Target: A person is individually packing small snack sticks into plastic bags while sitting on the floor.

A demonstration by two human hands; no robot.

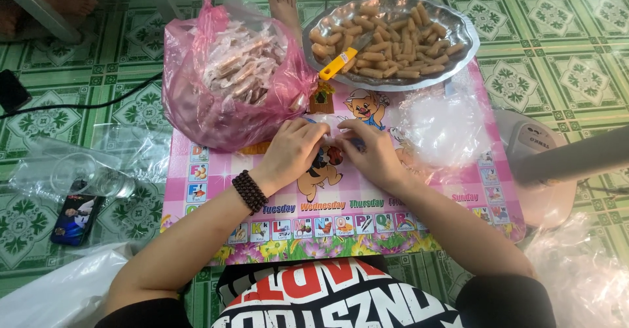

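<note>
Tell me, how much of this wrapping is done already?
The pink bag bulges with wrapped pieces, so much looks done. Left hand and right hand meet over one piece on the mat. The tray still holds many bare rolls, with clear wrappers waiting.

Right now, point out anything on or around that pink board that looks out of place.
A yellow-handled knife lies in the metal tray, its blade buried among the brown rolls. A phone lies on the floor beside crumpled clear plastic. Both hands, left hand and right hand, pinch one small piece; nothing looks spilled.
</note>
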